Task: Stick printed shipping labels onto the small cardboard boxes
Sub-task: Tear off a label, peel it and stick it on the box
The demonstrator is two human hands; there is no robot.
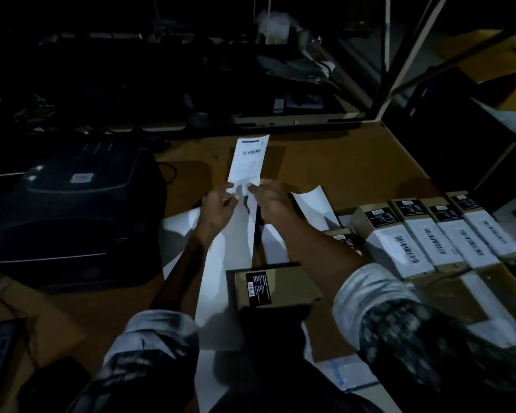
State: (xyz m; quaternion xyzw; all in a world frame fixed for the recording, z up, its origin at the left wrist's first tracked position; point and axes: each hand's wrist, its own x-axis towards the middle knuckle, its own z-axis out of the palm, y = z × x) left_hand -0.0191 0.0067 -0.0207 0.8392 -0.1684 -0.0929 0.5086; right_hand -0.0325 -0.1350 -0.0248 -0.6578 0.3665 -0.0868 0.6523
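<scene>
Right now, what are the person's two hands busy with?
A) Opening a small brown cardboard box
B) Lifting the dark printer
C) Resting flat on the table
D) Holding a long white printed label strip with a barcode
D: the left hand and right hand both pinch the lower part of the long white printed label strip, raised above the brown table.

Dim packing or dispatch area of small warehouse or stockroom. Brown tabletop (pixel 334 162) carries black label printer (pixel 72 216) at left, loose white backing sheets (pixel 313 204), row of small cardboard boxes (pixel 435 234) with barcoded shipping labels at right. Metal shelving frame (pixel 399 64) and large cartons (pixel 495 52) at rear right. Dark cluttered shelves behind tabletop.
</scene>
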